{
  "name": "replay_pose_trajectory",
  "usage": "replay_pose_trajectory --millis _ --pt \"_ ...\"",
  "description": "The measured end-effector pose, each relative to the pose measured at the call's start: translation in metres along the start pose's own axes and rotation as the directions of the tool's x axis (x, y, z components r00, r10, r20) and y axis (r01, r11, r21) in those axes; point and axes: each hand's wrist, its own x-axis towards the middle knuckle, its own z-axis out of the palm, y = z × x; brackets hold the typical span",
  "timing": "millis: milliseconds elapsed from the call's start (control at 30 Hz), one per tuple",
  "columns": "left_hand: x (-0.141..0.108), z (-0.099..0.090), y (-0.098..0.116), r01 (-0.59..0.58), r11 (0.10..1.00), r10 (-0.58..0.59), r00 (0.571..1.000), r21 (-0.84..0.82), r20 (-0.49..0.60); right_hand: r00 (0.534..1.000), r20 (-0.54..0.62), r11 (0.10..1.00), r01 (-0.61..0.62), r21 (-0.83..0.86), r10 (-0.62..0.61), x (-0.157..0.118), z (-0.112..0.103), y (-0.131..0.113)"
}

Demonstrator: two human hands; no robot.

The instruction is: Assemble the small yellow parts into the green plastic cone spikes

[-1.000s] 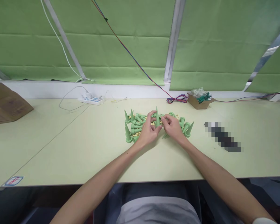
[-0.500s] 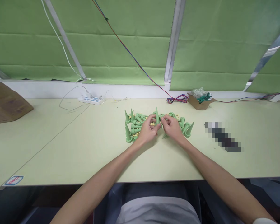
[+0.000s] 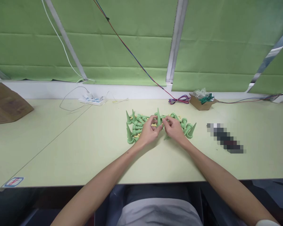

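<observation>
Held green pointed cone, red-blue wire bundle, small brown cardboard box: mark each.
Held green pointed cone (image 3: 158, 118), head view: tapered side.
Red-blue wire bundle (image 3: 177, 100), head view: its loops.
Small brown cardboard box (image 3: 203, 106), head view: front wall.

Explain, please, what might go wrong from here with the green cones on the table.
The held cone could slip and fall among the other cones, as the left hand grips it with the thumb and fingers.

The right hand is close to the leaning cone, so a sideways move might knock it over.

Small yellow pieces lie loose among the cones, so some could get scattered.
</observation>
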Motion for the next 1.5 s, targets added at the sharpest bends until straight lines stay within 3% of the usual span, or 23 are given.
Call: replay_pose_trajectory --millis 767,1500 --pt "-0.0014 -0.0011 -0.0012 -0.090 0.996 0.090 0.996 -0.006 -0.003 0.999 0.025 0.999 0.030 -0.028 -0.029 -0.0004 -0.0001 0.0010" --pt "-0.0030 -0.0002 0.0032 -0.086 0.996 0.087 0.996 -0.017 0.011 0.999 0.021 0.999 0.026 -0.030 -0.026 -0.0002 -0.0012 -0.0010"
